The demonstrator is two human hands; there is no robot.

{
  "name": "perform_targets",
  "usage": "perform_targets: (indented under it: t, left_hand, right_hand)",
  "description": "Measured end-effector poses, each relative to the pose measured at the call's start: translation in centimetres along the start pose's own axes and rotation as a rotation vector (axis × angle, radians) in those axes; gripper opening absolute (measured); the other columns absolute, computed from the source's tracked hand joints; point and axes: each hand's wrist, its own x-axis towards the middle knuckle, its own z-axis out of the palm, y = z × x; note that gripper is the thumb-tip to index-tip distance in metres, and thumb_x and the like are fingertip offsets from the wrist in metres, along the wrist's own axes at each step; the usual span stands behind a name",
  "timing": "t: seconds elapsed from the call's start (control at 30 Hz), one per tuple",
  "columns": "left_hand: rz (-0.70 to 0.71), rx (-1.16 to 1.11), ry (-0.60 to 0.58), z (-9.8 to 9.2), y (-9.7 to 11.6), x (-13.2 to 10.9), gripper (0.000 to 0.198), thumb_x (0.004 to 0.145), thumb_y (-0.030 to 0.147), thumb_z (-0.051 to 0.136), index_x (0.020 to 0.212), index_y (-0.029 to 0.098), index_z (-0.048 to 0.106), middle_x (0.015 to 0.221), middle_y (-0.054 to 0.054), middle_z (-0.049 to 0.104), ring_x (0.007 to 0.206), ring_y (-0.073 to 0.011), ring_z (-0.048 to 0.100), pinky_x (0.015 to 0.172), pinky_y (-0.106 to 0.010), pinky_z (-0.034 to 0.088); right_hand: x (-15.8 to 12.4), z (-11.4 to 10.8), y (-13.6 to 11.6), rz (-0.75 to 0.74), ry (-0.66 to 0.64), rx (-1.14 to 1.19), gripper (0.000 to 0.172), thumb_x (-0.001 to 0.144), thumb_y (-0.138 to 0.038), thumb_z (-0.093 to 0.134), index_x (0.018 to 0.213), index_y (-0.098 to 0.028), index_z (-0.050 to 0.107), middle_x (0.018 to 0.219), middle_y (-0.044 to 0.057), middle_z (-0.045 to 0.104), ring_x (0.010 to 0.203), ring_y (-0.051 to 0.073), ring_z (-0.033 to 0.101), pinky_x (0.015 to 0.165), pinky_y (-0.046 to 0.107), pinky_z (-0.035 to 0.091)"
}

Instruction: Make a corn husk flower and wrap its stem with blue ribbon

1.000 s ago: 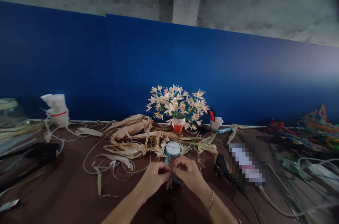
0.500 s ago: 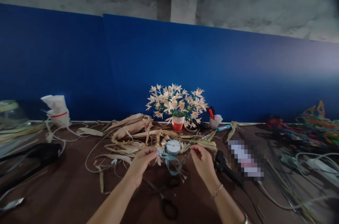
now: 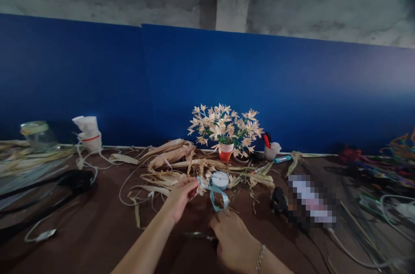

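Note:
My left hand pinches the end of a light blue ribbon between thumb and fingertips. The ribbon curls in a loose loop towards its roll, which lies among pale dried husks. A pale husk flower hangs at the left fingertips, partly hidden. My right hand is low over the table, its fingers curled around the handles of dark scissors. The handles are mostly covered by this hand, while the blades point left.
A pot of husk flowers stands behind the husk pile. On the right lie a black glue gun and a blurred-out object with a cable. Black straps, cords and a glass jar are at the left; a blue panel rises behind.
My right hand has moved down and left onto the scissors, which have turned. The left hand still pinches the ribbon. The whole view has shifted slightly.

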Motion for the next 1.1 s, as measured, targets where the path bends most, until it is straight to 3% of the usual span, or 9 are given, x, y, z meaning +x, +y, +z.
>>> perform_targets:
  t: [0.1, 0.2, 0.3, 0.47, 0.67, 0.9, 1.1]
  left_hand:
    - [0.011, -0.039, -0.038, 0.0, 0.2, -0.1, 0.017, 0.063, 0.028, 0.062, 0.060, 0.014, 0.053, 0.049, 0.005, 0.046, 0.046, -0.0060, 0.039, 0.048, -0.018, 0.029]
    - [0.023, -0.030, -0.026, -0.1, 0.4, -0.2, 0.019, 0.061, 0.029, 0.063, 0.058, 0.014, 0.051, 0.049, 0.005, 0.045, 0.046, -0.0059, 0.038, 0.047, -0.018, 0.028]
    - [0.020, -0.019, 0.008, -0.2, 0.5, -0.2, 0.021, 0.060, 0.031, 0.064, 0.060, 0.015, 0.050, 0.049, 0.006, 0.044, 0.044, -0.0057, 0.038, 0.045, -0.018, 0.027]
    - [-0.008, -0.090, 0.018, -0.2, 0.5, 0.0, 0.021, 0.060, 0.030, 0.064, 0.065, 0.015, 0.050, 0.049, 0.007, 0.043, 0.043, -0.0049, 0.039, 0.043, -0.018, 0.027]
    - [-0.085, -0.152, 0.061, -0.4, 0.2, 0.0, 0.018, 0.060, 0.025, 0.066, 0.068, 0.015, 0.054, 0.059, 0.005, 0.055, 0.051, -0.0059, 0.048, 0.049, -0.017, 0.033]
    - [-0.199, -0.272, 0.073, -0.8, -0.2, 0.3, 0.015, 0.061, 0.019, 0.065, 0.074, 0.015, 0.057, 0.060, 0.003, 0.060, 0.049, -0.0066, 0.052, 0.049, -0.018, 0.039]
    - [-0.246, -0.368, 0.107, -0.7, -0.4, 0.5, 0.015, 0.062, 0.012, 0.065, 0.075, 0.014, 0.057, 0.056, 0.002, 0.060, 0.046, -0.0064, 0.053, 0.043, -0.016, 0.039]
  right_hand:
    - [0.3, -0.2, 0.1, 0.054, -0.005, -0.092, 0.035, 0.059, -0.007, 0.048, 0.092, -0.011, 0.059, 0.093, 0.017, 0.057, 0.084, 0.028, 0.054, 0.070, 0.037, 0.041]
    - [-0.3, -0.5, 1.3, 0.049, 0.083, 0.037, 0.035, 0.059, -0.005, 0.045, 0.089, -0.014, 0.060, 0.095, 0.013, 0.058, 0.082, 0.023, 0.056, 0.069, 0.031, 0.041]
    - [-1.1, -1.5, 3.1, 0.043, 0.133, 0.301, 0.033, 0.060, -0.006, 0.045, 0.084, -0.020, 0.062, 0.086, 0.005, 0.063, 0.082, 0.019, 0.056, 0.071, 0.025, 0.039]
    - [-1.6, -2.9, 5.7, 0.095, -0.129, 0.818, 0.037, 0.055, -0.016, 0.063, 0.092, -0.021, 0.062, 0.078, -0.001, 0.063, 0.069, 0.014, 0.054, 0.058, 0.019, 0.038]
    - [-1.0, -2.2, 5.3, 0.208, -0.118, 1.289, 0.031, 0.064, -0.030, 0.062, 0.091, -0.016, 0.060, 0.065, -0.001, 0.058, 0.051, 0.006, 0.049, 0.046, 0.016, 0.030]
    - [-0.1, -1.7, 4.4, 0.297, -0.090, 1.350, 0.035, 0.062, -0.032, 0.064, 0.092, -0.014, 0.058, 0.062, -0.001, 0.057, 0.047, 0.006, 0.051, 0.039, 0.015, 0.022]
    - [-0.2, -1.3, 4.4, 0.281, -0.124, 1.388, 0.035, 0.063, -0.033, 0.063, 0.093, -0.014, 0.058, 0.061, -0.001, 0.058, 0.046, 0.006, 0.051, 0.038, 0.015, 0.022]
